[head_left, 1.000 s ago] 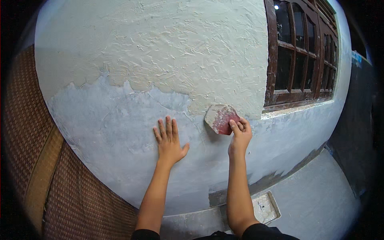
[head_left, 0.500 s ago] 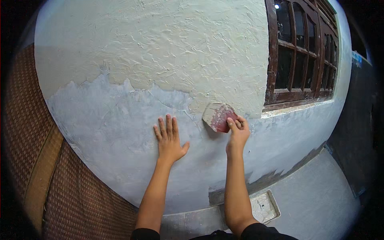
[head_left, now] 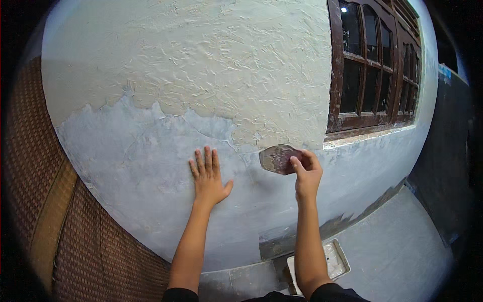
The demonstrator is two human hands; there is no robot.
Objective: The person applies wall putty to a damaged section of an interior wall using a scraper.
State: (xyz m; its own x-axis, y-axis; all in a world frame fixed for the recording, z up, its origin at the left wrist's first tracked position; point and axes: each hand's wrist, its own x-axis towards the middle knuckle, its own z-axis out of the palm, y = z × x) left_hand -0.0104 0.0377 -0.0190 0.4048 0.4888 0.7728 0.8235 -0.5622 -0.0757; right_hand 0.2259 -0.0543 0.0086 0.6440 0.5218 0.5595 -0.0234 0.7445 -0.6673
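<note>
My left hand (head_left: 209,177) lies flat against the grey, smooth lower part of the wall (head_left: 151,201), fingers spread. To its right, my right hand (head_left: 308,173) pinches a flat reddish-brown plastering scraper (head_left: 278,160) between thumb and fingers. Pale plaster smears cover the scraper's face. Its blade is at the wall, near the line where the grey part meets the cream, rough-textured plaster (head_left: 221,60) above. Whether the edge touches the wall I cannot tell.
A brown wooden window (head_left: 370,70) is set in the wall at the upper right. On the floor (head_left: 397,236), a white tray (head_left: 344,259) with pale paste stands partly behind my right forearm. Woven brown matting (head_left: 100,241) with a wooden strip (head_left: 55,206) runs along the left.
My right hand and the scraper have shifted right and slightly down, and the scraper has turned in the hand. My left hand stays flat on the wall. The view has moved slightly.
</note>
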